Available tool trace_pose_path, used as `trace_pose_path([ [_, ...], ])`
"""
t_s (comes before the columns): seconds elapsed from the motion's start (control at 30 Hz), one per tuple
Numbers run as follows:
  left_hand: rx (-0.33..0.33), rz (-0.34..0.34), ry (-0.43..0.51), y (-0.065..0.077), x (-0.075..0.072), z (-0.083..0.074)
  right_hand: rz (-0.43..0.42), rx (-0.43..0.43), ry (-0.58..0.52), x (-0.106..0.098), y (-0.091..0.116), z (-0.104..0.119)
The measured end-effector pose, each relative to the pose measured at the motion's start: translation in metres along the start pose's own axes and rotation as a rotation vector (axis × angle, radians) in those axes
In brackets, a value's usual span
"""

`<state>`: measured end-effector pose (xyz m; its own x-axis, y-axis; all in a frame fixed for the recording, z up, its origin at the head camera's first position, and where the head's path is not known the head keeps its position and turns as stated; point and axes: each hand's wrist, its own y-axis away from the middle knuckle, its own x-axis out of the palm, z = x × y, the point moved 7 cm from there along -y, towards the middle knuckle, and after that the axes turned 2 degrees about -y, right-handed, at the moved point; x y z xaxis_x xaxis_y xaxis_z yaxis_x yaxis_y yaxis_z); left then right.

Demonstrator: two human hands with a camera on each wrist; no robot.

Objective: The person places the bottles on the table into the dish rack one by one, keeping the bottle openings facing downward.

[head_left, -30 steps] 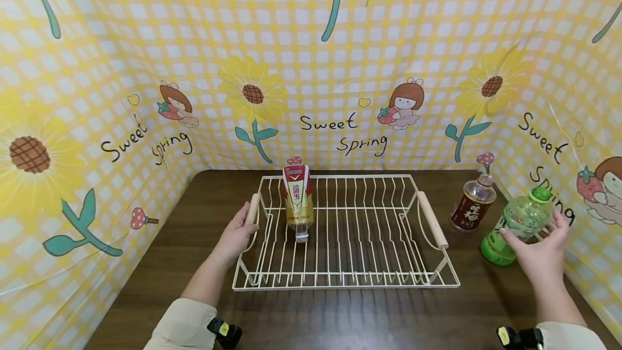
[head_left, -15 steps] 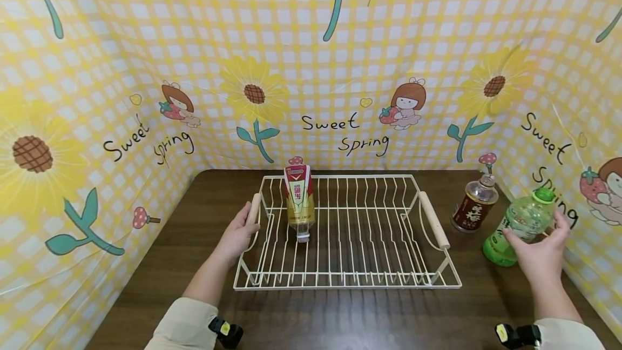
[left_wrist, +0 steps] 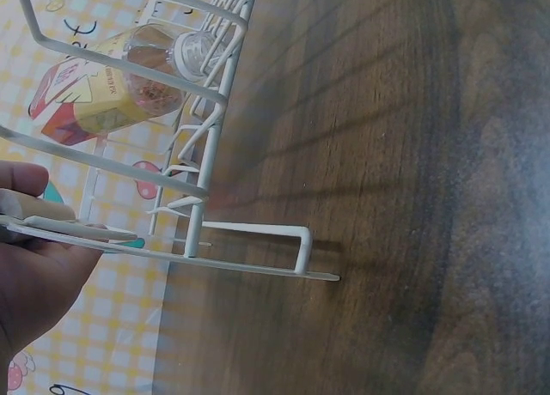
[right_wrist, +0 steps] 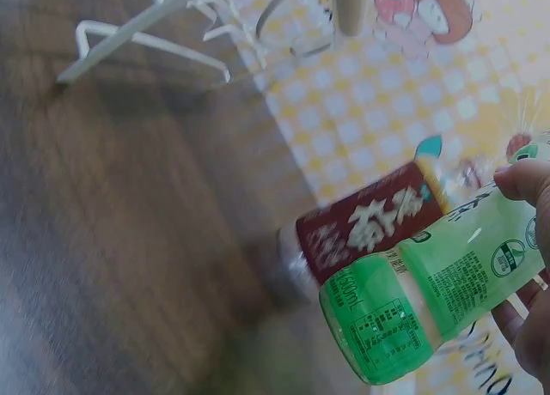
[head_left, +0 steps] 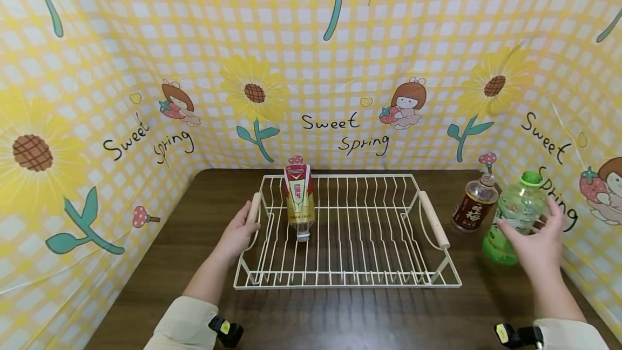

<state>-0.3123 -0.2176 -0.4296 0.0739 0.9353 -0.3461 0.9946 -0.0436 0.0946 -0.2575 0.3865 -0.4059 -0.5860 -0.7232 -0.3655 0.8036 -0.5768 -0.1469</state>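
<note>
My left hand [head_left: 237, 235] holds the left wooden handle [head_left: 254, 207] of a cream wire dish rack [head_left: 347, 287]. A drink bottle with a red and gold label [head_left: 299, 196] lies across the rack's wires near its left end, cap towards me. At the far right, my right hand [head_left: 538, 247] grips a green plastic bottle [head_left: 521, 201] around its side, thumb on the left. In the right wrist view, the green bottle's base [right_wrist: 378, 326] appears raised off the table. Just behind it stands a dark-red-labelled bottle [head_left: 473, 209], partly covered by the green one in that view.
The rack's right wooden handle [head_left: 433, 220] lies between the wires and the right-hand bottles. Brown wooden table [head_left: 311, 317] extends in front of the rack. Yellow checked cloth [head_left: 340, 85] hangs around the back and both sides.
The green bottle has risen slightly and become more upright, shifting a little left with my right hand. My left hand and the rack stay where they were.
</note>
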Motion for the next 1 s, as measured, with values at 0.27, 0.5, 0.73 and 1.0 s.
trace_pose_path([
  [0.27,-0.008,0.003,-0.012,0.0,0.0,0.001,0.071,-0.152,0.096,0.014,0.001,0.038],
  [0.5,-0.01,0.006,-0.006,-0.001,0.0,0.001,0.164,-0.27,0.109,0.03,0.003,0.074],
  [0.73,-0.003,0.009,0.009,-0.003,0.0,0.001,0.25,-0.372,0.087,0.053,0.007,0.108],
  [1.0,-0.009,0.007,0.002,-0.001,-0.001,0.003,0.302,-0.48,0.071,0.076,0.018,0.145],
])
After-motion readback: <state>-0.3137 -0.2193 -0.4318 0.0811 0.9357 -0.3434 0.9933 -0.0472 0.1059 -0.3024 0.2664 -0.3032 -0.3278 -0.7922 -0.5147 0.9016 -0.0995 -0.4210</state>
